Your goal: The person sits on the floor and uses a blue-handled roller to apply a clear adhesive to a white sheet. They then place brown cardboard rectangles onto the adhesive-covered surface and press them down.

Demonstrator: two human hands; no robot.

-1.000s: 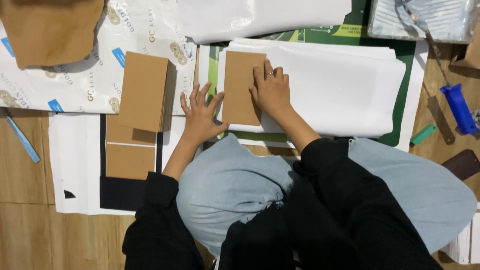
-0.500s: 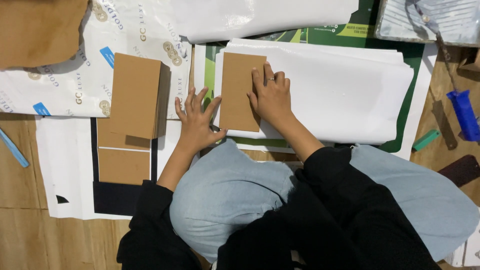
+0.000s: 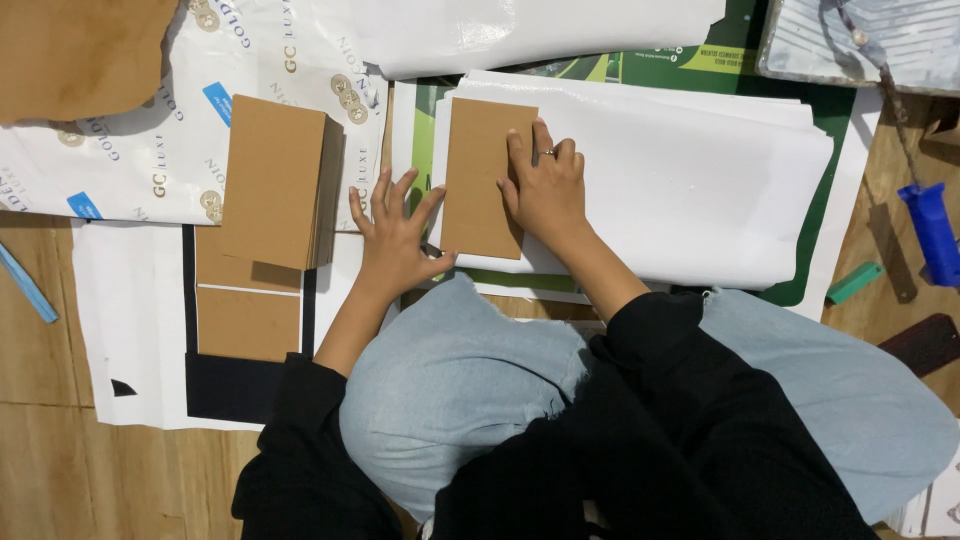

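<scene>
A brown card rectangle lies on a pile of white sheets. My right hand rests flat on the card's right edge, fingers stretched out, a ring on one finger. My left hand lies to the left of the card with its fingers spread, palm down on the paper, its thumb near the card's lower left corner. It holds nothing. A stack of brown cards stands just left of that hand.
Two more brown cards lie on a black and white sheet at the left. Printed white wrapping paper covers the far left. A green cutting mat, a blue-handled tool and a green eraser-like block are at the right.
Both hands stay almost where they were, the right one still on the card. The view has shifted slightly.
</scene>
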